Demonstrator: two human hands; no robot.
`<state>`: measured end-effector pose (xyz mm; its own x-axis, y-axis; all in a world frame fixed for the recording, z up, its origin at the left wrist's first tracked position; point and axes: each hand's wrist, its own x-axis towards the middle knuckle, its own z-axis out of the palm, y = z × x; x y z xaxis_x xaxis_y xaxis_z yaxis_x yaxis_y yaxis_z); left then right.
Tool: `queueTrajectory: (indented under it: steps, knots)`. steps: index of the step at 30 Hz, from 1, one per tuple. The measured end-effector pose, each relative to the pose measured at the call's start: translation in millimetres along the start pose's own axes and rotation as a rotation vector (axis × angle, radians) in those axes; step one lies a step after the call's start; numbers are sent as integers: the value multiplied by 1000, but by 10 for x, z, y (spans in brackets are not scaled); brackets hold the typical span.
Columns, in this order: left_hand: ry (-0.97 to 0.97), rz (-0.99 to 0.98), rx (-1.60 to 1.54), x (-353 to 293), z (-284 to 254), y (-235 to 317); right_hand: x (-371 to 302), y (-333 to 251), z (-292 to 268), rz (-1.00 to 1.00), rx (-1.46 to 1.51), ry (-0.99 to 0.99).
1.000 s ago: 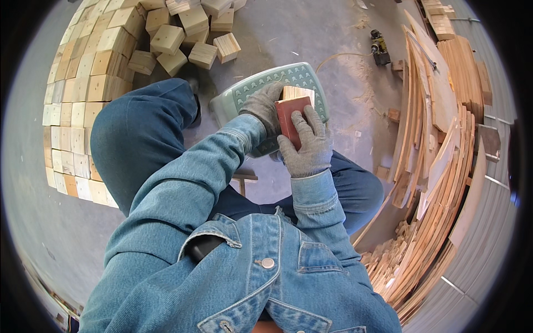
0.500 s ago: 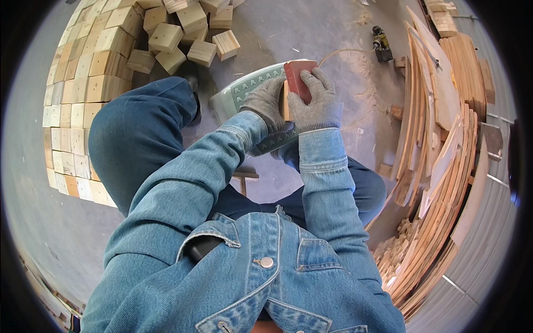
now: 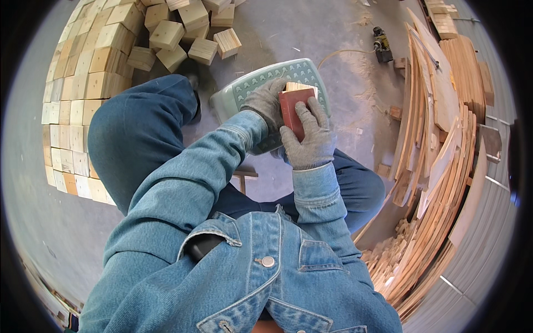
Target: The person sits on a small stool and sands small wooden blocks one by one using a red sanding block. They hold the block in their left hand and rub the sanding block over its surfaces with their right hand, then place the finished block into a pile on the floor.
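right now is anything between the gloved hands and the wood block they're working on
Nothing visible. The left hand grips the wood block directly, and the right hand presses a red sanding pad against it over the green stool.

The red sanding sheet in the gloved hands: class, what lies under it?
Under the red sanding sheet, a pale wooden block shows at its top edge, above the green plastic stool. The gloved right hand and left hand cover the rest.

single head fisheye, looks steeply down over denim jacket [image 3: 250, 266] at hands close below; floor [image 3: 311, 33] beyond, edges bend at rim.
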<state>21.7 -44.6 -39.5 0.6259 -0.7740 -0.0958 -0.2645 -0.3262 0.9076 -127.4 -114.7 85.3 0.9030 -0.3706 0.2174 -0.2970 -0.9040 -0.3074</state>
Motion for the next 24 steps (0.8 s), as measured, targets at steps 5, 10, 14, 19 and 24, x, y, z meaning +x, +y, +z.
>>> queueTrajectory:
  steps: [5, 10, 14, 19, 24]
  knots:
    - [70, 47, -410, 127, 249, -483, 134, -18, 88, -30, 58, 26]
    - [34, 55, -209, 57, 61, -68, 369, 155, 209, -4, 93, 86]
    - [20, 46, -76, 4, -134, 217, 617, 187, 216, 77, 70, 81]
    - [58, 36, -20, -10, -165, 126, 554, 136, 211, 47, 66, 72]
    - [-8, 13, 59, -65, -246, 267, 366, 163, 146, 3, 67, 57]
